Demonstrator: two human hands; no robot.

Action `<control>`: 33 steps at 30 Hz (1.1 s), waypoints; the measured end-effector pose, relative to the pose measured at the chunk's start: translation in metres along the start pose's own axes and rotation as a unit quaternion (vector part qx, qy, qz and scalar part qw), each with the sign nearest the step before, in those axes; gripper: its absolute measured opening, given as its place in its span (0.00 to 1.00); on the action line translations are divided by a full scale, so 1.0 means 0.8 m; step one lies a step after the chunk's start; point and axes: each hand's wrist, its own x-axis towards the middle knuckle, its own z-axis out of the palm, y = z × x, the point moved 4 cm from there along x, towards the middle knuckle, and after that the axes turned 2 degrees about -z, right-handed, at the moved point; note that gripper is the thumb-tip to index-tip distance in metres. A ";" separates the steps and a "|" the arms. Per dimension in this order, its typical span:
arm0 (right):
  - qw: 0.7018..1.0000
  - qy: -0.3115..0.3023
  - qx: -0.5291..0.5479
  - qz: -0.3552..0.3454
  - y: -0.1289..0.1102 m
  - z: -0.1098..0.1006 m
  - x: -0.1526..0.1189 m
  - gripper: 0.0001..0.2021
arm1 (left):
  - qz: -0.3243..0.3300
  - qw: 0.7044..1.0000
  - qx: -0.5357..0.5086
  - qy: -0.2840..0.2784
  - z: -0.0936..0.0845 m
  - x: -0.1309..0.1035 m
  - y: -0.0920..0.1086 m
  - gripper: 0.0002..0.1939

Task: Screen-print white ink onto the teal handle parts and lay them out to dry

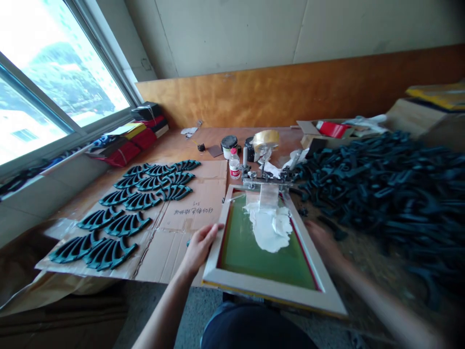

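Green screen (pixel 238 249), left hand (pixel 201 243) in pinch on edge, right hand (pixel 322 238) blurred, grip unclear.

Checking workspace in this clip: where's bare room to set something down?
Bare cardboard shows between the dark fan-shaped pieces and the frame, narrowed nearer by the left hand. Crowded: behind the frame, by bottle and jar; rightward, by the dark heap.

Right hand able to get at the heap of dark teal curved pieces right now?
Probably yes: the right hand is beside the heap, outside the pale rectangular screen frame, with nothing evident between.
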 end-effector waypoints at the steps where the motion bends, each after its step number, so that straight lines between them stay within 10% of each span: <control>1: 1.000 0.017 0.006 0.007 0.005 -0.012 0.013 0.15 | -0.016 1.000 0.015 -0.006 0.001 0.001 -0.030 0.34; 7: 0.995 0.004 -0.038 -0.093 -0.079 -0.037 0.101 0.23 | -0.007 0.987 0.161 0.020 0.011 0.029 -0.129 0.34; 11: 0.983 -0.128 -0.065 -0.113 -0.121 -0.004 0.090 0.04 | -0.006 0.978 0.211 0.008 0.009 0.033 -0.130 0.30; 19: 0.927 -0.161 0.032 -0.339 -0.120 -0.025 0.008 0.09 | -0.010 0.978 0.208 0.016 0.009 0.031 -0.131 0.28; 27: 0.952 -0.011 0.027 -0.304 -0.127 -0.017 0.008 0.09 | -0.007 0.984 0.179 0.022 0.008 0.030 -0.127 0.28; 33: 0.961 -0.086 0.072 -0.255 -0.122 -0.025 0.030 0.05 | -0.007 0.991 0.133 0.013 0.008 0.027 -0.119 0.30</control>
